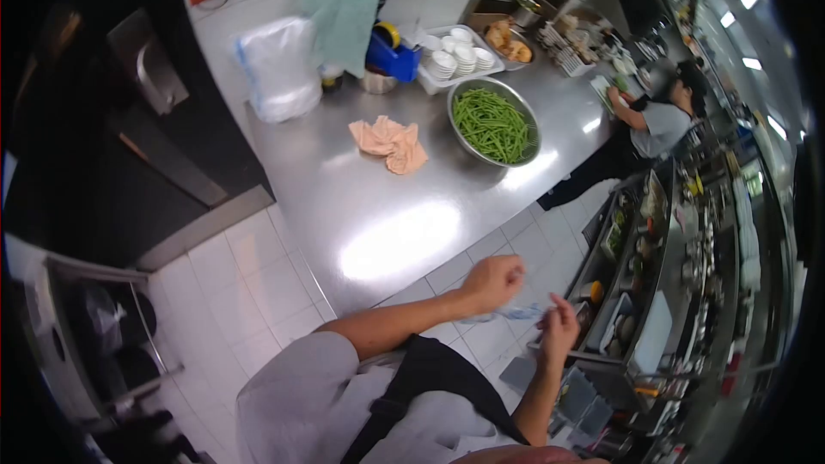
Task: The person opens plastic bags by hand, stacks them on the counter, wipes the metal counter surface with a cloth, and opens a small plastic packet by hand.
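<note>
My left hand (pixel 494 283) is held off the near edge of the steel table, its fingers curled into a fist; whether anything is inside it is hidden. Lower and to the right, my right hand (pixel 559 331) has bent fingers at the end of a strip of thin, bluish see-through plastic (pixel 518 313). That plastic is crumpled and stretches back under my left hand; its exact kind is too blurred to tell. On the table, a steel colander of green beans (pixel 491 125) and a crumpled peach cloth (pixel 391 144) lie beyond my hands.
The steel table (pixel 318 198) bears white dishes in a tray (pixel 460 53), a blue container (pixel 393 58) and a clear plastic pack (pixel 277 69). A co-worker (pixel 657 120) handles greens at the far end. Shelving with food containers (pixel 636 232) lines the right side.
</note>
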The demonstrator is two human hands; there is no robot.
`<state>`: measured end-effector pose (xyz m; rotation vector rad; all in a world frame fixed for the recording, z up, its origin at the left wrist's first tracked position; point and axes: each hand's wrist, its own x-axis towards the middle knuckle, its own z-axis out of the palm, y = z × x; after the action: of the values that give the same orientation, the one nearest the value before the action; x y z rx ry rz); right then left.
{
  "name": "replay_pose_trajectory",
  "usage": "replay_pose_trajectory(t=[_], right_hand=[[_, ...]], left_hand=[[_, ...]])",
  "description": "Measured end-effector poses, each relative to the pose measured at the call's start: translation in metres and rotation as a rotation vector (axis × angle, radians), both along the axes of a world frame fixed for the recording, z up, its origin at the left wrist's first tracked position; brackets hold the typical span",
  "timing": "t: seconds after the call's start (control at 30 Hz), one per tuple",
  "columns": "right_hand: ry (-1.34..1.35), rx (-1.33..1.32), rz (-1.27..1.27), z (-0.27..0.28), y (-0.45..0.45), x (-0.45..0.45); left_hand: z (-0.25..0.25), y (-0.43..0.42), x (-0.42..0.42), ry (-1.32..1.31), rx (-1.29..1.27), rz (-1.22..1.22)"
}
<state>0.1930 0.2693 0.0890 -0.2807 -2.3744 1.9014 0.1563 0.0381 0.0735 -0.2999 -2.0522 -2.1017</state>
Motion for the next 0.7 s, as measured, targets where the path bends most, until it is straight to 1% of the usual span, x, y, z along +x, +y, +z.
replay_pose_trajectory(t=[0.03, 0.1, 0.13, 0.17, 0.2, 0.23, 0.27, 0.3, 0.37, 0.4, 0.43, 0.47, 0.53, 0.57, 0.63, 0.7], right_hand=[[0.181, 0.127, -0.044, 0.049, -0.034, 0.005], [0.524, 0.298, 0.021, 0.077, -0.039, 0.015], [0.548, 0.371, 0.170, 0.076, -0.037, 0.011], [0.353, 0.311, 0.114, 0.058, -0.045, 0.002], [0.134, 0.312, 0.157, 0.019, -0.025, -0.008], [-0.077, 0.313, 0.202, -0.016, 0.000, -0.012], [0.054, 0.306, 0.124, -0.035, 0.011, -0.009], [0.026, 0.094, 0.108, -0.035, 0.009, 0.000], [0.084, 0.043, 0.221, 0.011, -0.043, 0.022], [0.044, 0.179, 0.293, 0.012, -0.055, 0.024], [0.005, 0.316, 0.362, 0.013, -0.060, 0.025], [0.001, 0.493, 0.413, 0.000, -0.049, 0.022], [-0.072, 0.239, 0.348, -0.007, -0.039, 0.022], [-0.111, 0.107, 0.314, -0.005, -0.042, 0.022], [-0.160, 0.077, 0.374, -0.001, -0.041, 0.025], [-0.237, 0.091, 0.425, -0.003, -0.040, 0.025]], left_hand=[[0.036, -0.007, 0.003, 0.081, 0.071, 0.014], [0.068, -0.019, 0.008, 0.165, 0.170, 0.002], [0.075, -0.023, 0.011, 0.210, 0.214, -0.013], [0.040, -0.018, -0.001, 0.214, 0.009, 0.009], [-0.024, -0.009, -0.023, 0.215, -0.198, 0.026], [-0.059, -0.001, -0.035, 0.222, -0.402, 0.050], [-0.060, -0.002, -0.024, 0.062, -0.332, 0.013], [-0.050, -0.009, -0.018, 0.045, -0.260, -0.015], [-0.031, -0.008, 0.011, -0.018, -0.103, -0.105], [-0.041, 0.000, 0.012, 0.047, -0.037, -0.235], [-0.032, -0.002, 0.012, 0.246, -0.091, -0.176], [-0.016, -0.007, 0.014, 0.444, -0.141, -0.110], [-0.001, -0.013, 0.021, 0.626, -0.327, -0.011], [0.000, -0.015, 0.026, 0.614, -0.467, 0.014], [-0.010, -0.005, 0.036, 0.403, -0.399, -0.162], [-0.047, 0.021, 0.038, 0.005, 0.010, -0.533]])
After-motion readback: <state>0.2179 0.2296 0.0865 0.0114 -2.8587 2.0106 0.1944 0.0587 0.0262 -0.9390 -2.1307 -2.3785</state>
